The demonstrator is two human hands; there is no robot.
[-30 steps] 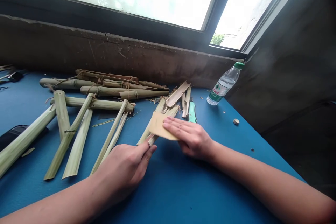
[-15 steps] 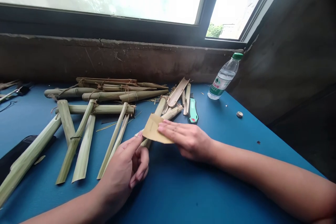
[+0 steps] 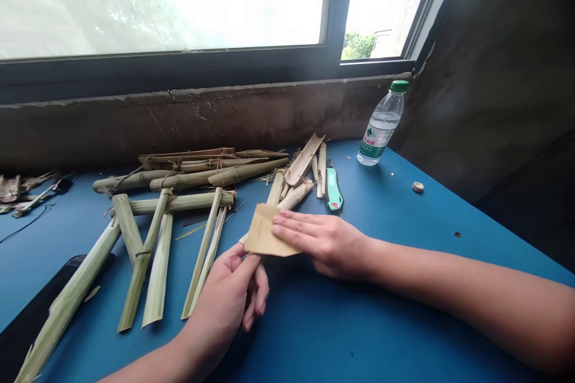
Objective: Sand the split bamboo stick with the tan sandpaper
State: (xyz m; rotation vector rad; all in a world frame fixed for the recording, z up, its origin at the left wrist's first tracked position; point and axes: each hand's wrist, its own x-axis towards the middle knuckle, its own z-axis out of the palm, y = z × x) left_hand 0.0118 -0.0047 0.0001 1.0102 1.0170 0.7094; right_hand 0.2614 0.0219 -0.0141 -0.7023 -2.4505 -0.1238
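My right hand (image 3: 330, 242) presses a tan piece of sandpaper (image 3: 265, 233) under its flat, closed fingers. Beneath the sandpaper runs a pale bamboo piece (image 3: 294, 196); a light tip shows at the paper's left edge. Thumb and index finger of my left hand (image 3: 238, 287) pinch at the near end there, the other fingers curled; the paper partly hides the grip. Beyond the paper, another split bamboo length (image 3: 275, 188) lies on the table, with a hollow half-tube (image 3: 304, 161) behind it. A mint-green utility knife (image 3: 333, 190) lies to the right of these pieces.
On the blue table (image 3: 381, 323), a tied bamboo frame (image 3: 179, 203) with slanting legs lies left of my hands. Bundled bamboo (image 3: 193, 173) lies behind it. A water bottle (image 3: 381, 125) stands at the back right, near a small round piece (image 3: 417, 187). A window (image 3: 179, 6) is above.
The view has tilted and shifted a little. My left hand has moved right, its thumb now at the sandpaper's lower edge. My right hand stays on the sandpaper.
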